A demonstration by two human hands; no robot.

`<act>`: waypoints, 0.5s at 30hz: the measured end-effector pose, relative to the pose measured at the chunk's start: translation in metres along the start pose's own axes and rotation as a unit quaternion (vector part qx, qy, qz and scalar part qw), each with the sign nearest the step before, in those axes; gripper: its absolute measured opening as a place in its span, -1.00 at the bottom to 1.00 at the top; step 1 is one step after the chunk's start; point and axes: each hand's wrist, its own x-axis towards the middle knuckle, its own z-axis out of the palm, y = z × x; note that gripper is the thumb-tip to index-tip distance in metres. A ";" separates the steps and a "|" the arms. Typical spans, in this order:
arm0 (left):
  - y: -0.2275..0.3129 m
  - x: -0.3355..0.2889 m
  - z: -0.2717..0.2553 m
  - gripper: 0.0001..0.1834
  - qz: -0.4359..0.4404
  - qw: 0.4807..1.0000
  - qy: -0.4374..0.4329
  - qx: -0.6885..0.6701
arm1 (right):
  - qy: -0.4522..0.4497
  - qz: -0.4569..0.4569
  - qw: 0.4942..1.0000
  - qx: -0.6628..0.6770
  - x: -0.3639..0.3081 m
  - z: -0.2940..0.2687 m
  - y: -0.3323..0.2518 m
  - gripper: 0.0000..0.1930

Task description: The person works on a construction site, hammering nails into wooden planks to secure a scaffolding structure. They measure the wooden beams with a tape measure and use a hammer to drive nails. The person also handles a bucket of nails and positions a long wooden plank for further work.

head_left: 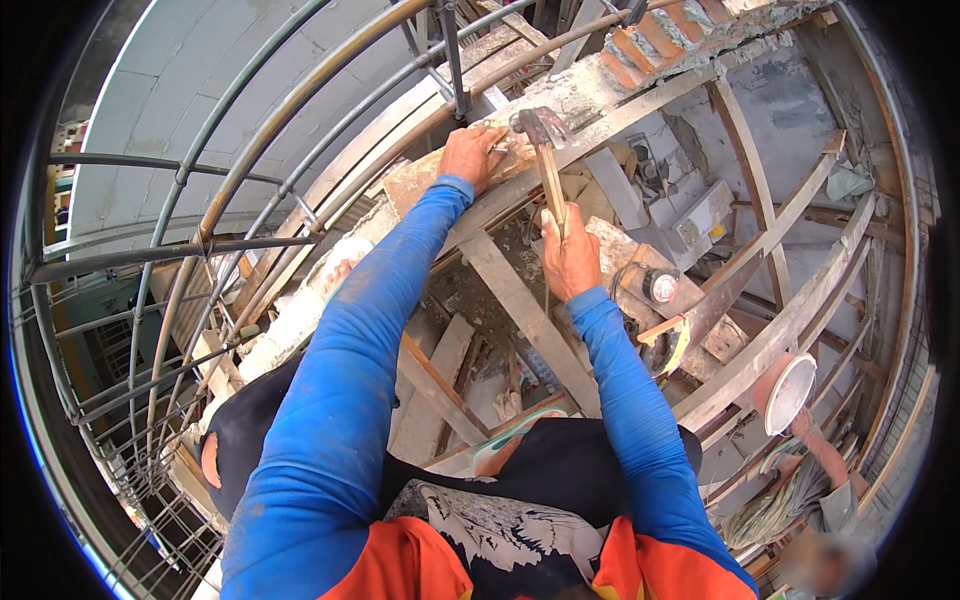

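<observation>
My right hand (572, 257) is closed round the wooden handle of a hammer (550, 180). The hammer's dark metal head is up by the rough ledge, just right of my left hand. My left hand (472, 157) rests on a pale, dusty board (418, 184) along the top of the wall. Its fingers are bent and pinched together beside the hammer head; whatever is between them is too small to make out. A long timber (610, 125) runs along the ledge's inner side, close to the hammer head.
Metal pipe scaffolding (265, 110) curves along the left. Wooden beams (530, 320) cross a deep gap below me. A plank (625, 255) on the right carries a round red-and-white item (660, 286). Lower right, another person holds up a round basin (788, 393). Broken bricks (655, 40) line the far wall.
</observation>
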 end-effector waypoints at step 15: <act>-0.010 -0.024 -0.035 -0.22 -0.063 0.998 -0.013 0.023 | 0.196 0.030 0.976 0.084 0.064 0.059 0.048 -0.77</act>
